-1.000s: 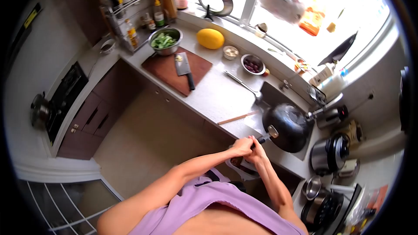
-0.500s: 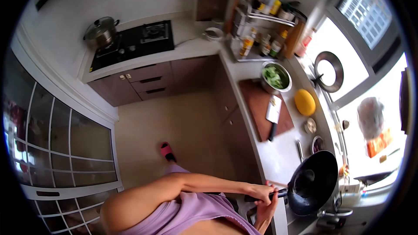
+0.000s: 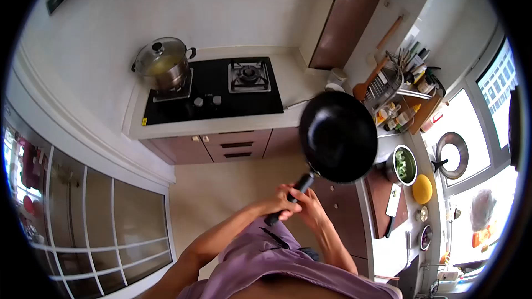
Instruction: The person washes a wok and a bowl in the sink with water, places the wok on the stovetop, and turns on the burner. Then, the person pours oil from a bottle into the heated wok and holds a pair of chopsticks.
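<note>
Okay, the long black handle (image 3: 303, 182) of the round black wok (image 3: 338, 135) is gripped by left hand (image 3: 277, 202) and right hand (image 3: 311, 209) fingers. It's best held level.

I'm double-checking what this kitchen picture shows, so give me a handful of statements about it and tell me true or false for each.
1. The wok is held by its handle. True.
2. The lidded pot stands on the right burner. False: the pot is at the left of the stove, and the right burner has nothing on it.
3. The knife has its blade on the cutting board. True.
4. The steel bowl beside the knife is full of eggs. False: it holds green leafy pieces.
5. The yellow fruit is beside the steel bowl. True.
</note>
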Motion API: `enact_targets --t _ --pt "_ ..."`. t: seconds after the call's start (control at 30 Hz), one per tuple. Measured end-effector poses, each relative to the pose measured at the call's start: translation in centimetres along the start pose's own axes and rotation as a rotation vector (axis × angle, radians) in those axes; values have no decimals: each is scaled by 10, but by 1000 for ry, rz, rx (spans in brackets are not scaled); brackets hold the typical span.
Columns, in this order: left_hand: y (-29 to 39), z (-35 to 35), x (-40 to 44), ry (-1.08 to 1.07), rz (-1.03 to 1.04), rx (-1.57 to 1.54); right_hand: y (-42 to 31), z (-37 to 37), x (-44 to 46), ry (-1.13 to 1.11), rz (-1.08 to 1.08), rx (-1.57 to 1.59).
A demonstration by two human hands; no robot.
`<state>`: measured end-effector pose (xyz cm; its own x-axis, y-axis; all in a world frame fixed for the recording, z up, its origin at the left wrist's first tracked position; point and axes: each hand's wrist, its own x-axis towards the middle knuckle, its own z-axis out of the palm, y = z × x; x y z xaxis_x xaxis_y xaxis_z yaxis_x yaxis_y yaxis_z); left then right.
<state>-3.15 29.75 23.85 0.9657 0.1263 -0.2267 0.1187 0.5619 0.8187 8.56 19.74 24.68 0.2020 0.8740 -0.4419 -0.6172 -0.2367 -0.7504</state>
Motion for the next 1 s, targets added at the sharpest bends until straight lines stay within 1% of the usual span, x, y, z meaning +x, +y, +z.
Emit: enact_targets --t 0.03,0.1,0.13,0.2,0.23,0.3,0.33,0.37,0.47,0.57,0.63,0.67,0.7,0.77,0.9,1.0 --pt "17 -26 0 37 -20 -27 -4 9 34 -42 16 -35" --pt "41 -76 4 114 5 -73 -13 29 98 -114 18 -94" --pt "45 -108 10 173 -7 -43 -20 41 128 -177 29 -105" --pt "64 -166 21 189 -27 -45 -30 57 195 -290 61 -114" --pt "78 -190 26 194 -1 -19 -30 62 226 -334 92 -112" --pt "116 -220 31 290 87 58 -45 89 273 -344 106 -66" --pt "128 -245 38 294 64 70 -48 96 299 -361 108 -43" --pt "132 -275 44 303 36 73 -51 99 327 -419 172 -65" --pt "154 -337 57 294 6 53 -51 115 394 -470 150 15" --pt "176 -373 65 336 -17 69 -52 133 439 -383 210 55" --pt "183 -393 66 349 -57 32 -45 137 465 -383 211 56" --pt "186 -404 65 338 -83 18 -47 142 471 -374 214 50" --pt "188 -413 66 330 -56 30 -46 148 476 -367 220 49" --pt "190 -432 64 295 -93 9 -39 158 487 -273 198 46" --pt "205 -451 58 241 -120 69 -27 165 506 -260 202 71" --pt "205 -473 53 208 -189 66 -18 173 514 -222 210 63"
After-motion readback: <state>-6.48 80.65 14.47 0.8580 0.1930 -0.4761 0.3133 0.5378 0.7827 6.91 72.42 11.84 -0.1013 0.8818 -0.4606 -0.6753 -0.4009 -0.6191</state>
